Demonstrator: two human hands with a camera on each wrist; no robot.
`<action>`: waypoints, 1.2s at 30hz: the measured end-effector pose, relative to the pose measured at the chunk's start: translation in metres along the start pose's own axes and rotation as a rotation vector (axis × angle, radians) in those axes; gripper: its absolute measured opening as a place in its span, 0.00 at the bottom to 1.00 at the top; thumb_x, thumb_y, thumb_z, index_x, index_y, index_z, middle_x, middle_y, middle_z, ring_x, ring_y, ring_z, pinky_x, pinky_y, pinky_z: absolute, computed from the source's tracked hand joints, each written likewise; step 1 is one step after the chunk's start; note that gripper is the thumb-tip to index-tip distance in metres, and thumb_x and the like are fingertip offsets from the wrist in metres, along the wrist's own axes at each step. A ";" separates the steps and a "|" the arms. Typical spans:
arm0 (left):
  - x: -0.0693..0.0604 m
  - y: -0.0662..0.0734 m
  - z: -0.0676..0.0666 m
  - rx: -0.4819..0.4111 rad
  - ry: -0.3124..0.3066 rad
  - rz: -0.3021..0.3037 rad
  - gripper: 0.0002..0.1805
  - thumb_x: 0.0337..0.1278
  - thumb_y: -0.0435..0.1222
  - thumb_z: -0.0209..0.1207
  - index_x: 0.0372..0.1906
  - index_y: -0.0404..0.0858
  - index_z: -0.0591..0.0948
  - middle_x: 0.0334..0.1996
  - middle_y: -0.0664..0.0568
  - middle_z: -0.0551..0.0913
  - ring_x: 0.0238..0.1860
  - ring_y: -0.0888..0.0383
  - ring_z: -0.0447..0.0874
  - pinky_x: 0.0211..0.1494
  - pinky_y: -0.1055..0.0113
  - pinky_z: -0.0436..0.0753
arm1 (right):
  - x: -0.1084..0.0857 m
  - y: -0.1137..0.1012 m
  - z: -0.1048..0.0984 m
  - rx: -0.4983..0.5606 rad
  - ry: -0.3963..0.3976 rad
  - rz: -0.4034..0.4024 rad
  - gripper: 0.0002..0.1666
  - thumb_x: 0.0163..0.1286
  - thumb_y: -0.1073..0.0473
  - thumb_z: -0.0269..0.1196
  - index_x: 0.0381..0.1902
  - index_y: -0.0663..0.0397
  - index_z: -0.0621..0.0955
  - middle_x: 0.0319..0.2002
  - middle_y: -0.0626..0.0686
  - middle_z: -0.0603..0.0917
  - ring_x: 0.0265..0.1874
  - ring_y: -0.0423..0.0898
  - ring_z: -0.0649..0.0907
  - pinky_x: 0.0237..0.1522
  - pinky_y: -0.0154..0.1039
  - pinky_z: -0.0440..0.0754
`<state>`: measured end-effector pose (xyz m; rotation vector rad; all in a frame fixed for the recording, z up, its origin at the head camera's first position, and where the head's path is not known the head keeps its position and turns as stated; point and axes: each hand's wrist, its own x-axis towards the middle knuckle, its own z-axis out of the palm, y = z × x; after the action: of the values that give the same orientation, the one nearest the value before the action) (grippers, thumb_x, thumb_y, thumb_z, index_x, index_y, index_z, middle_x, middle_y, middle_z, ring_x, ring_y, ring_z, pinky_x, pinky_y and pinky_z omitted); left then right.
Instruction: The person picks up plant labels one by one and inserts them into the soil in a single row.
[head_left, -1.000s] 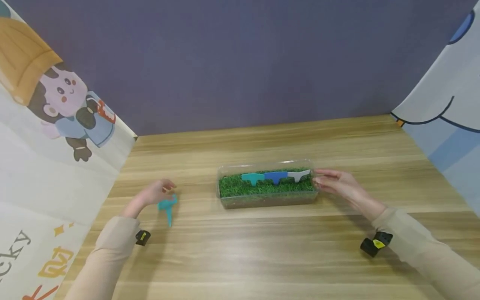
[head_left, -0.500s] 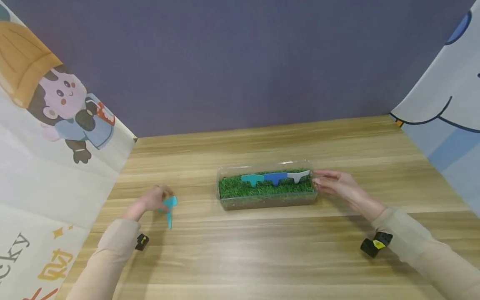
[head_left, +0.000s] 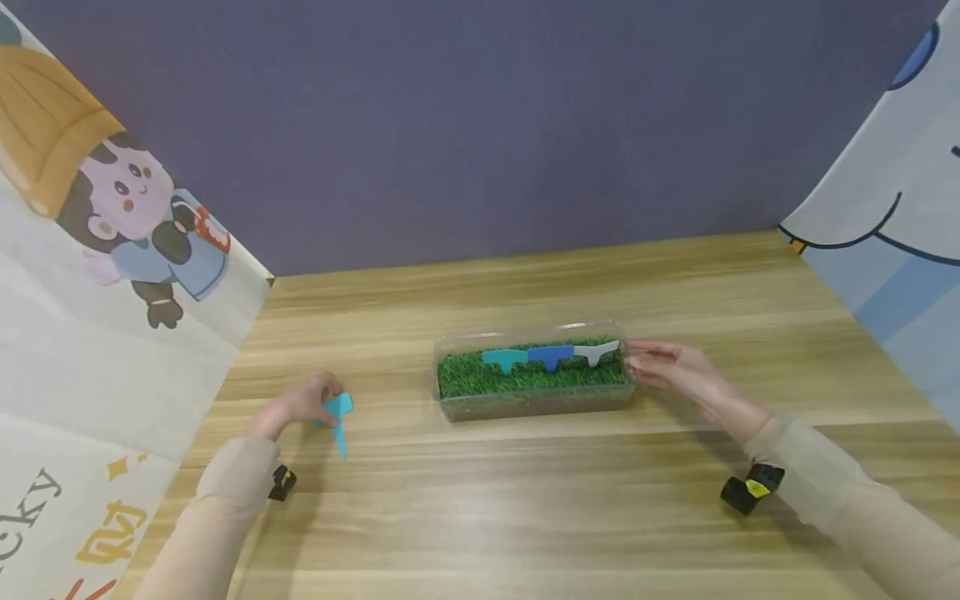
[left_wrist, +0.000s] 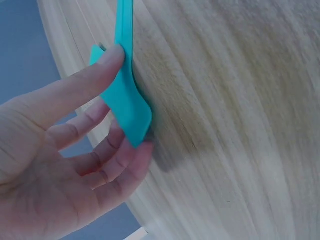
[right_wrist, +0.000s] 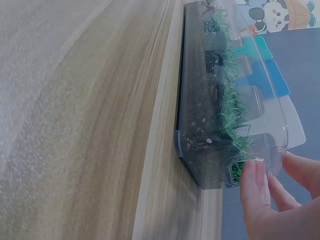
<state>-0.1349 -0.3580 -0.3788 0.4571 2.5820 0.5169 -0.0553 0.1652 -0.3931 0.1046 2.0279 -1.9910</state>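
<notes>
At the left of the table my left hand [head_left: 306, 398] pinches a turquoise T-shaped plant label [head_left: 341, 407]. The left wrist view shows the thumb on the face of this label [left_wrist: 131, 107], with the other fingers behind it. A long clear plastic planter box [head_left: 540, 406] with green grass and dark soil stands near the table's middle. My right hand [head_left: 678, 371] holds its right end, thumb and fingers at the wall and rim. A turquoise label [head_left: 505, 358], a blue label [head_left: 551, 356] and a white label [head_left: 595, 352] stand in a row in the grass.
The wood-grain table [head_left: 487, 508] meets a dark blue-grey partition [head_left: 480, 133] at the back. Printed cloths hang at both sides, a left one [head_left: 67, 358] with a cartoon figure and a right one [head_left: 900, 308].
My left hand has come down onto the loose turquoise label and taken hold of it; its stem has swung slightly. The right hand and planter box have stayed put.
</notes>
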 end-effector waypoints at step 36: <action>-0.006 0.001 -0.024 -0.339 0.071 0.028 0.17 0.55 0.35 0.55 0.46 0.27 0.74 0.36 0.46 0.79 0.37 0.57 0.75 0.45 0.60 0.73 | 0.004 0.006 -0.003 0.040 -0.025 -0.031 0.38 0.58 0.59 0.61 0.61 0.67 0.59 0.45 0.48 0.79 0.42 0.39 0.80 0.48 0.34 0.74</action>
<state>-0.1415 -0.3665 -0.3566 0.3628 2.4863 0.9760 -0.0581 0.1680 -0.3995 0.0569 1.9861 -2.0414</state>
